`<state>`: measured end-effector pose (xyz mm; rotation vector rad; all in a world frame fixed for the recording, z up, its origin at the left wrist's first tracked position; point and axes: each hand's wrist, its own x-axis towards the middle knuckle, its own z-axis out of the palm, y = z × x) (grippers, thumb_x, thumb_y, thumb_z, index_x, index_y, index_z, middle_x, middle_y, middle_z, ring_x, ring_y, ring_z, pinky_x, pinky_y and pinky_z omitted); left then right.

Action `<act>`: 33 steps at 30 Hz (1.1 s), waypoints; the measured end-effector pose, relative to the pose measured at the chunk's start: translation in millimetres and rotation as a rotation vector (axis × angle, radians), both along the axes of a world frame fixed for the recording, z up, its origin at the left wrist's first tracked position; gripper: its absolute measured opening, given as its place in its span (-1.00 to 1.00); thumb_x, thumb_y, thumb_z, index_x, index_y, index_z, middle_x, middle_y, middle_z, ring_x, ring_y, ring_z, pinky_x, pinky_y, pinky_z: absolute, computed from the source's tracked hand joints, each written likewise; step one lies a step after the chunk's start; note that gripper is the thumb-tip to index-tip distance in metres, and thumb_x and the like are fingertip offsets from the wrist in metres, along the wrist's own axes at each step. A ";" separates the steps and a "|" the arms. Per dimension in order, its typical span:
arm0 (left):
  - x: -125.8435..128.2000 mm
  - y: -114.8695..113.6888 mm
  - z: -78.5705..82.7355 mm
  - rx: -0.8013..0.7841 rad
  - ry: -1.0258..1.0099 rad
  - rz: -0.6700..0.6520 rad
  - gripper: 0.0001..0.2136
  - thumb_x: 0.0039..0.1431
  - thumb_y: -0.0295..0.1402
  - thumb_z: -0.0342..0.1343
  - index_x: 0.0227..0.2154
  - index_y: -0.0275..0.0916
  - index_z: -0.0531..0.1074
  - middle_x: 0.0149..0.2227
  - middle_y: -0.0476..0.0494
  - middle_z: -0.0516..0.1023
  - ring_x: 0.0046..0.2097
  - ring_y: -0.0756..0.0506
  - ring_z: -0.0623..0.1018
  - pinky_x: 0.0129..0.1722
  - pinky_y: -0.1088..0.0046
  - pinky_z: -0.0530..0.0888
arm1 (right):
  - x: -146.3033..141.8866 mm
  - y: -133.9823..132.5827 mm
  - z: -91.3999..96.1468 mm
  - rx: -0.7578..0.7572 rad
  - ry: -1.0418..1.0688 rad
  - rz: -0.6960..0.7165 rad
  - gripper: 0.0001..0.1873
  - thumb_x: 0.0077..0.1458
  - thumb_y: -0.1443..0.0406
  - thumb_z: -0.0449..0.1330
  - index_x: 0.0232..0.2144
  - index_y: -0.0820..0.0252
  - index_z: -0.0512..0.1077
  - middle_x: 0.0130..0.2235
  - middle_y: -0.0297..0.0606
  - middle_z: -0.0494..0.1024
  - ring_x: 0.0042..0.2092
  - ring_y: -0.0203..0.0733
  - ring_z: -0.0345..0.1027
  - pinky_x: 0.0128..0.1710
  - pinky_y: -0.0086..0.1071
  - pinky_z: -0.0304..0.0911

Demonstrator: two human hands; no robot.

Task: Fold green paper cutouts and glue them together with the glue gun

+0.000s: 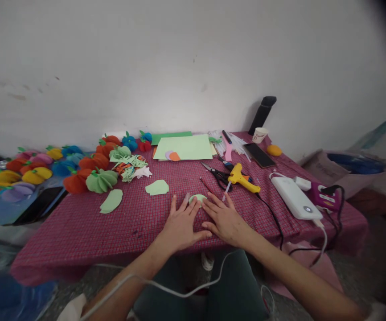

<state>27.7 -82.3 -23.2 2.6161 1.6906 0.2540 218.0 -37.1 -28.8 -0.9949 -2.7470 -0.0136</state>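
Note:
A small light green paper piece (198,199) lies on the table at the fingertips of both my hands. My left hand (181,223) rests over its near left side, fingers spread and stretched forward. From the right, my right hand (225,219) lays its flat fingers on the piece's near edge. Both thumbs point toward each other. Farther left are a light green cut-out (157,187) and a second green cut-out (112,201). A yellow glue gun (243,178) lies just beyond my right hand, beside black-handled scissors (217,174).
Several colourful paper pumpkins (101,180) crowd the left, near a pile of paper scraps (133,168). Green paper sheets (183,147) lie at the back. On the right are a phone (259,154), a paper cup (260,134), a white power bank (295,196) and a purple power strip (325,197) with cables.

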 end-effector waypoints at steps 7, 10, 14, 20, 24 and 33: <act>1.3 -0.8 -0.2 -0.005 0.004 0.019 -0.22 0.07 0.21 -0.31 0.23 -0.23 0.02 0.27 -0.22 0.08 0.31 -0.29 -0.10 0.19 -0.14 -0.24 | 1.9 1.4 -4.1 -0.002 -0.005 -0.002 -0.37 0.20 -0.04 -0.14 0.19 0.17 0.15 0.20 -0.15 0.25 0.29 0.02 -0.17 0.19 0.20 -0.39; 1.4 0.3 -0.7 -0.002 0.014 0.029 -0.19 0.06 0.23 -0.33 0.24 -0.26 -0.01 0.28 -0.22 0.06 0.31 -0.29 -0.12 0.19 -0.13 -0.24 | -0.7 2.8 1.9 0.004 0.007 -0.002 -0.40 0.21 -0.02 -0.14 0.16 0.18 0.19 0.18 -0.16 0.28 0.29 0.02 -0.19 0.20 0.18 -0.41; -0.5 0.8 -2.6 0.009 0.040 0.052 -0.21 0.09 0.20 -0.34 0.25 -0.27 -0.05 0.29 -0.25 0.03 0.31 -0.28 -0.12 0.19 -0.13 -0.25 | -4.6 3.7 3.5 0.028 0.018 0.007 -0.44 0.23 0.04 -0.13 0.16 0.19 0.19 0.17 -0.16 0.30 0.30 -0.03 -0.21 0.22 0.13 -0.42; -3.6 1.3 -1.1 -0.014 0.042 0.042 -0.22 0.09 0.20 -0.32 0.25 -0.23 -0.02 0.28 -0.21 0.06 0.31 -0.29 -0.13 0.19 -0.13 -0.25 | -4.3 2.9 -0.4 0.019 0.001 0.010 -0.40 0.21 -0.01 -0.13 0.16 0.21 0.20 0.18 -0.13 0.28 0.28 -0.01 -0.16 0.21 0.14 -0.41; -0.3 6.4 3.6 0.035 0.035 0.090 -0.26 0.12 0.17 -0.35 0.24 -0.23 0.00 0.28 -0.19 0.07 0.31 -0.29 -0.12 0.19 -0.13 -0.27 | -8.3 9.0 7.3 0.031 0.030 -0.001 -0.47 0.24 0.05 -0.15 0.12 0.18 0.25 0.15 -0.19 0.33 0.29 -0.04 -0.19 0.22 0.12 -0.44; 0.3 10.7 0.8 0.025 0.049 0.055 -0.24 0.11 0.19 -0.35 0.24 -0.24 0.00 0.27 -0.22 0.10 0.30 -0.26 -0.05 0.19 -0.13 -0.32 | -14.8 16.8 1.7 -0.005 0.032 -0.012 -0.55 0.26 0.19 -0.15 0.12 0.17 0.24 0.14 -0.20 0.34 0.27 -0.08 -0.10 0.21 0.11 -0.43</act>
